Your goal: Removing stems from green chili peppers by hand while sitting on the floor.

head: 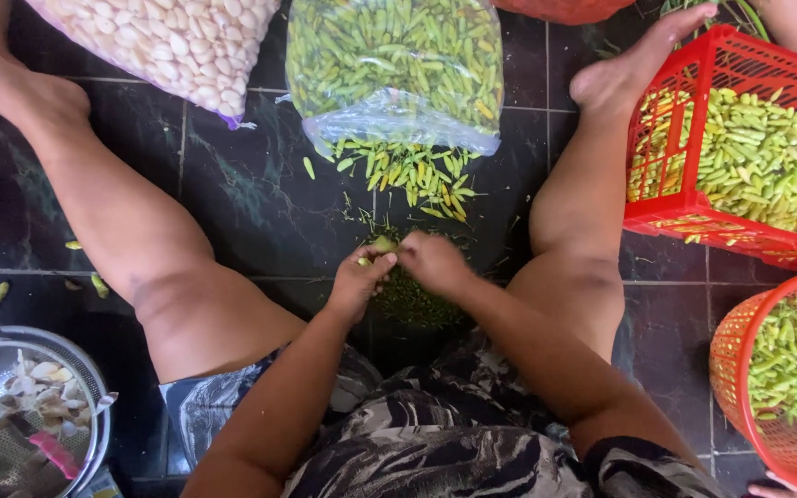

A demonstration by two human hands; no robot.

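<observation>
Closest in, a round metal colander of pale garlic peelings sits at the left. Both hands meet over a dark heap of stems: left hand and right hand pinch one small green chili between curled fingertips. Two red plastic mesh baskets hold chilies. Farther off lie two clear plastic bags.

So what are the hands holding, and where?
Both hands, left and right, pinch one small green chili between fingertips; which end each grips cannot be told.
</observation>
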